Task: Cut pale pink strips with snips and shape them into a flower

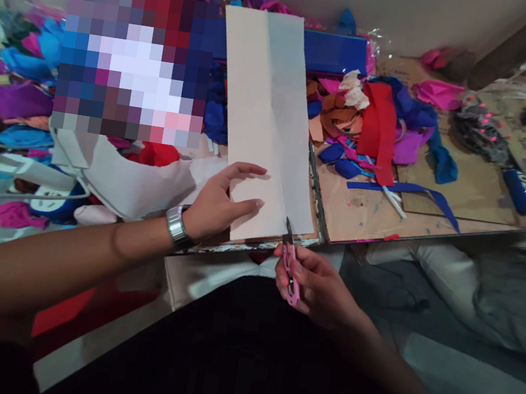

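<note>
A long white folded sheet of paper (276,107) lies lengthwise in front of me, with a crease running down it. My left hand (225,201), wearing a metal watch (176,224), rests on the near left part of the sheet. Its thumb and fingers are apart and hold nothing. In my right hand (312,280) is a pink utility knife (291,274), gripped at the sheet's near edge. The dark blade points away from me and touches or overlaps the paper near the crease; which of these I cannot tell.
Red, blue and purple fabric pieces (379,132) pile up right of the paper. A long blue box (336,53) lies behind it. Farther right sits a dark cushion with pink-headed pins (481,127). At left are more scraps (25,99) and a white cable (63,190). One area is pixelated.
</note>
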### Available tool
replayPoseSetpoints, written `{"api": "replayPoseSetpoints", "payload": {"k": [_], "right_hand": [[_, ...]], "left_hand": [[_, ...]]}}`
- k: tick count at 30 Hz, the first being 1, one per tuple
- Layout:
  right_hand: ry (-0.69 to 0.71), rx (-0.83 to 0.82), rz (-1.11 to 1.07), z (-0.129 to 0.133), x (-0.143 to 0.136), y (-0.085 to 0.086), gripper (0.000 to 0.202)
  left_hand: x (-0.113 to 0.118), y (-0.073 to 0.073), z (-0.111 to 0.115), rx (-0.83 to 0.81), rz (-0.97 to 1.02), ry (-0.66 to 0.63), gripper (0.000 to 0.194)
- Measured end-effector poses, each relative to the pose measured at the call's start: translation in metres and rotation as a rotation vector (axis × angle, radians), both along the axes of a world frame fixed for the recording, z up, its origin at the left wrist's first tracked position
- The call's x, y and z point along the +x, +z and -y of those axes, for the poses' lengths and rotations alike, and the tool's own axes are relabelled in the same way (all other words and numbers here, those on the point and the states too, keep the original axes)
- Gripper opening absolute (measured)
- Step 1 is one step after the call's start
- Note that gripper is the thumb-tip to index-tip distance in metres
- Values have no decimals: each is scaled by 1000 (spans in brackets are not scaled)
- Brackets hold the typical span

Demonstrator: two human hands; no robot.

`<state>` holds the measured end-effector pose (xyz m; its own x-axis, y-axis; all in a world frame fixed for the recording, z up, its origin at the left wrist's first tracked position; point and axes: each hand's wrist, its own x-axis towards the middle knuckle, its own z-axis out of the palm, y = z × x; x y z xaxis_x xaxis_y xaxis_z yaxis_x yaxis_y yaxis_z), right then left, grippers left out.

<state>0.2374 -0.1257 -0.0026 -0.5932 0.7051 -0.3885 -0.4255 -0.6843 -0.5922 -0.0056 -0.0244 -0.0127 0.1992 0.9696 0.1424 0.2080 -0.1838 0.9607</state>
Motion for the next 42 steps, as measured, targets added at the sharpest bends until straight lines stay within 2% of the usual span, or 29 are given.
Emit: {"api": "replayPoseSetpoints", "payload": {"k": [12,25,42], "right_hand": [[-14,-4,-28,1,0,-1,31],[4,-25,-24,1,3,-3,24],[12,-31,-15,0,4,-1,34]], "left_hand": [[1,-2,0,-43,30,15,51],[1,0,1,-20,4,12,50],[1,-2,1,-58,74,10,51]]}}
